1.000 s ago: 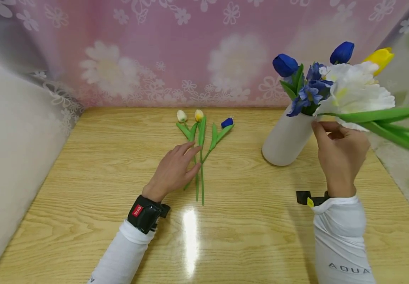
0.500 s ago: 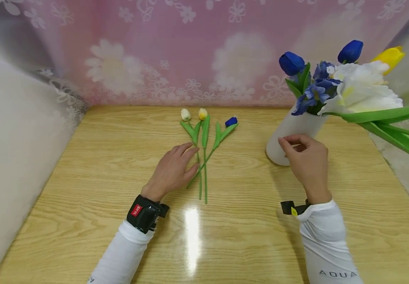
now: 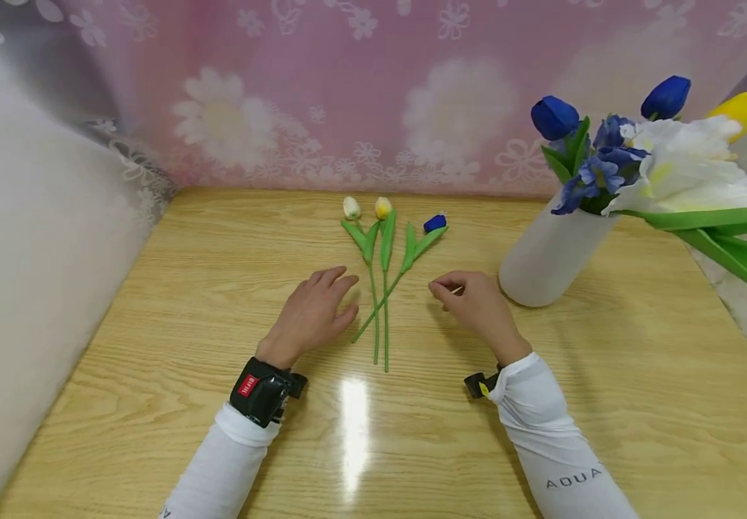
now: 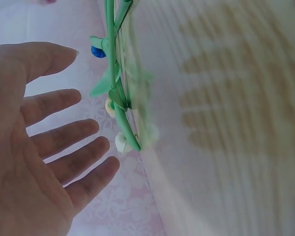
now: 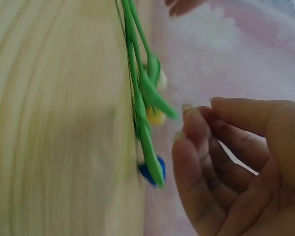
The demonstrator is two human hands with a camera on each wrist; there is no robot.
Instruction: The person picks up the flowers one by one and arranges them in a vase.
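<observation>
In the head view, three artificial tulips lie on the table with their green stems crossing: a white tulip (image 3: 351, 208), a white-and-yellow tulip (image 3: 383, 208) and a blue tulip (image 3: 435, 223). My left hand (image 3: 311, 313) hovers just left of the stems, fingers spread and holding nothing; the left wrist view shows the same bare palm (image 4: 44, 132). On the other side of the stems is my right hand (image 3: 477, 306), its fingers loosely bent with thumb and forefinger close together. Nothing shows between those fingertips in the right wrist view, where the blue tulip (image 5: 152, 171) lies beyond them.
A white vase (image 3: 551, 256) stands at the right, beyond my right hand. It holds blue tulips (image 3: 555, 117), blue blossoms (image 3: 600, 173), a large white flower (image 3: 691, 162) and a yellow tulip (image 3: 743, 112). One stem leans out far right. A pink floral curtain (image 3: 321, 94) hangs behind the table.
My right hand has come away from the flowers at the vase's mouth, moving left and down towards the loose tulips. The left hand has hardly moved; the view has shifted slightly.
</observation>
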